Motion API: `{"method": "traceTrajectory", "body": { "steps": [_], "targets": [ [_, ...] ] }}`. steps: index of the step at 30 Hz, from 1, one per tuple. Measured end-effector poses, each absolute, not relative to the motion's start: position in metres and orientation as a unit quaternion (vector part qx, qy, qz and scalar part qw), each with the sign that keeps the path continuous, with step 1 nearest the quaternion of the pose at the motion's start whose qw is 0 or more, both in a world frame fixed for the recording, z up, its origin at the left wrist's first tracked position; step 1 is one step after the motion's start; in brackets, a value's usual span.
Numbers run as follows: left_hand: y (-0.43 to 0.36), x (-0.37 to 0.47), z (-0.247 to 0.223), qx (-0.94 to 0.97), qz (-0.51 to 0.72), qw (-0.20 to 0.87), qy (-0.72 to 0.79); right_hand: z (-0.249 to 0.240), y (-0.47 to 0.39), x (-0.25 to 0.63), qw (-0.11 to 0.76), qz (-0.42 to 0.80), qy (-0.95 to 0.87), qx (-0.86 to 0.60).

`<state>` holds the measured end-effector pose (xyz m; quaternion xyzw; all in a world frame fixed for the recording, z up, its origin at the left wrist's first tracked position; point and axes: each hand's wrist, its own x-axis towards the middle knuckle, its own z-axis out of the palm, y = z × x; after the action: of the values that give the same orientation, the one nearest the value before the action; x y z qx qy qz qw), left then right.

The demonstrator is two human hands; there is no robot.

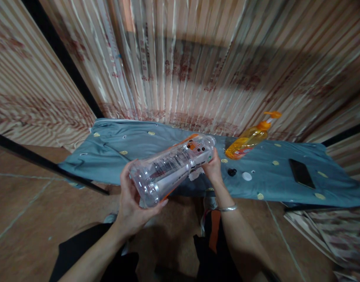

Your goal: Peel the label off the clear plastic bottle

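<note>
A large clear plastic bottle [171, 166] with a printed label is held on a slant in front of me, above the front part of the cloth-covered surface. My left hand [133, 199] wraps round its wide end at the lower left. My right hand [213, 166] grips the other end at the upper right, partly hidden behind the bottle. Beyond it stands a pump bottle [246, 143] of yellow liquid with an orange pump top. A small black item [232, 172] and a white round disc [246, 176] lie to the right of my right hand.
A black phone [301, 173] lies on the right part of the blue-green cloth [274, 184]. Pleated curtains [182, 70] hang behind it. A dark pole [65, 62] rises at the left, and another bar [50, 162] slants low at the left.
</note>
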<state>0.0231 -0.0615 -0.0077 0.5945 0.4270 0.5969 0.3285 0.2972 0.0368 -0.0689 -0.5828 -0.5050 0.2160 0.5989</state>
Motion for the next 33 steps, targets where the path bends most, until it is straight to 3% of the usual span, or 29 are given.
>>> {"method": "traceTrajectory", "body": {
  "steps": [33],
  "targets": [
    [-0.0629, 0.0223, -0.0123, 0.601, 0.599, 0.311, 0.428, -0.0638, 0.0338, 0.2953, 0.602, 0.192, -0.512, -0.581]
  ]
}}
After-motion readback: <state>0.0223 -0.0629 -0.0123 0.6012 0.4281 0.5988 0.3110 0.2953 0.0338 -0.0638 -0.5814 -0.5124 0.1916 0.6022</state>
